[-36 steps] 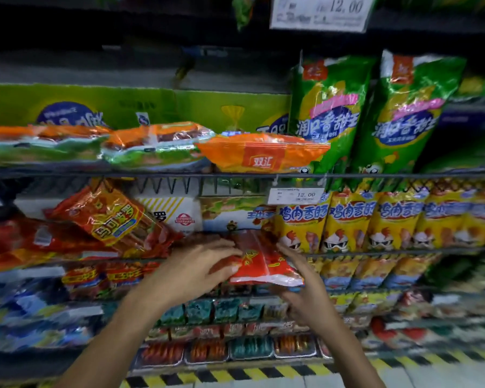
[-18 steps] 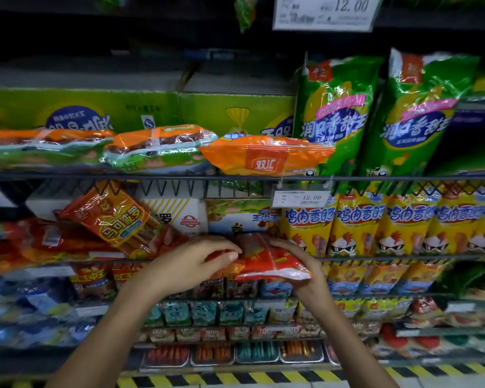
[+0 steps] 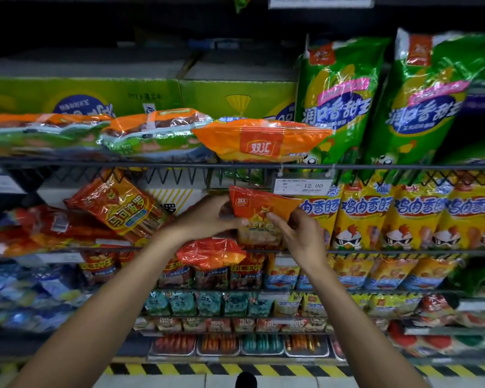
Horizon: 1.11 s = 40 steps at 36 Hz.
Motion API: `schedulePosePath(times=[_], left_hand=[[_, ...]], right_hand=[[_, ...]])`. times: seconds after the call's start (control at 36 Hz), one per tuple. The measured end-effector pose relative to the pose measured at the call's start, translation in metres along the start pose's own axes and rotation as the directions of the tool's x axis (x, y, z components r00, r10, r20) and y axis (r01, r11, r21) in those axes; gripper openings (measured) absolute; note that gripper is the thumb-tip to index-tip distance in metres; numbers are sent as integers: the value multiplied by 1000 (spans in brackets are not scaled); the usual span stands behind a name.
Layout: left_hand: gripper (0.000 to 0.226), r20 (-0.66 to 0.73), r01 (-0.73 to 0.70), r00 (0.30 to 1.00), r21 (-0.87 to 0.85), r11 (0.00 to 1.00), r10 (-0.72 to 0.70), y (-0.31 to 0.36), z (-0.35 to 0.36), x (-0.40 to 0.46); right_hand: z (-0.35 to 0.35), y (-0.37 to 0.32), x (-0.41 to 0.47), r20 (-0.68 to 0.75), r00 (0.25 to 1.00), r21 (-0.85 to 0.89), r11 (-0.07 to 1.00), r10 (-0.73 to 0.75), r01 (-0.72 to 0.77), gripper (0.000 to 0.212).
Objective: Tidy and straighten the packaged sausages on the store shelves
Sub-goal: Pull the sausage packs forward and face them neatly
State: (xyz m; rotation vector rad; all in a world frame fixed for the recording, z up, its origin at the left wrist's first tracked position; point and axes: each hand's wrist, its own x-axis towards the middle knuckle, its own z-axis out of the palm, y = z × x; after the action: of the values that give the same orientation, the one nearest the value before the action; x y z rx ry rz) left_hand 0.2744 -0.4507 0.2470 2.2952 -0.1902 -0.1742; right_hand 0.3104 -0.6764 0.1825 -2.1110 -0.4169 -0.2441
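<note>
Both hands hold a red-orange sausage pack (image 3: 259,208) upright in front of the middle shelf. My left hand (image 3: 207,218) grips its left edge, thumb on the front. My right hand (image 3: 303,233) pinches its lower right part. Under the hands another red pack (image 3: 210,252) lies flat, overhanging the shelf rail. To the left a red-orange pack (image 3: 118,205) leans tilted on a loose pile of red packs (image 3: 39,233). To the right yellow chicken-sausage packs (image 3: 403,217) stand in a row.
On the upper wire shelf (image 3: 151,163) lie orange-green packs (image 3: 151,133) and an orange pack (image 3: 261,141), with tall green bags (image 3: 339,96) standing at right. A price tag (image 3: 303,186) hangs just above the held pack. Lower shelves hold small packets and trays.
The held pack has been lifted and turned from lying flat to standing upright, closer to the price tag. A second red pack now shows beneath the hands.
</note>
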Motion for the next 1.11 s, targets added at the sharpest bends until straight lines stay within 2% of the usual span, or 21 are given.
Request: schedulePosePath(times=[0.08,0.14,0.17,0.22,0.25,0.36,0.5,0.56,0.64,0.67,0.75,0.89,0.94,1.03,1.11], left_hand=[[33,-83,-51,995,10,999,52,-9,0,10],[31,-90,-73,993,-17,997,71,-15,-1,13],[29,-91,-80,993,-31,996,77,-17,-1,14],[29,-99,-86,992,-44,995,81,-20,0,15],[30,-100,-84,992,-52,995,79,-21,1,16],[37,-76,-40,997,-81,996,34,-26,4,17],[47,105,63,993,-66,996,-56,-29,1,18],[43,82,38,996,-49,998,-34,-30,-2,21],[33,-30,-27,999,-76,997,25,-29,-5,22],[32,-60,-44,997,-92,995,39,-26,-5,20],[29,-96,-63,994,-137,989,50,-25,-2,19],[18,6,58,998,-86,995,-58,-33,6,27],[24,3,74,997,-102,992,-74,-36,7,30],[31,28,97,995,-122,988,-95,-39,5,31],[32,73,112,992,-81,990,-106,-44,4,33]], right_hand=[[-2,-1,0,56,998,73,997,2,-6,45],[-2,5,-2,102,995,173,984,22,-40,22],[-4,5,-4,158,986,239,967,50,-88,19],[-3,10,-10,220,972,274,950,88,-148,58],[0,16,-12,221,973,221,969,64,-113,65],[12,23,-14,166,986,26,999,16,-21,64],[14,17,-10,113,993,-24,999,-19,22,55],[14,11,-9,105,994,-26,1000,-11,13,54],[16,13,-2,43,999,-31,999,33,-31,30],[16,14,0,14,999,-41,998,41,-40,29],[15,12,6,-12,999,-145,989,33,-34,33],[22,13,13,73,996,-278,960,48,-26,32],[24,10,10,86,995,-213,976,59,-40,35],[30,10,-12,97,995,-27,999,-22,24,59],[46,27,-38,-41,989,-94,986,-144,140,69]])
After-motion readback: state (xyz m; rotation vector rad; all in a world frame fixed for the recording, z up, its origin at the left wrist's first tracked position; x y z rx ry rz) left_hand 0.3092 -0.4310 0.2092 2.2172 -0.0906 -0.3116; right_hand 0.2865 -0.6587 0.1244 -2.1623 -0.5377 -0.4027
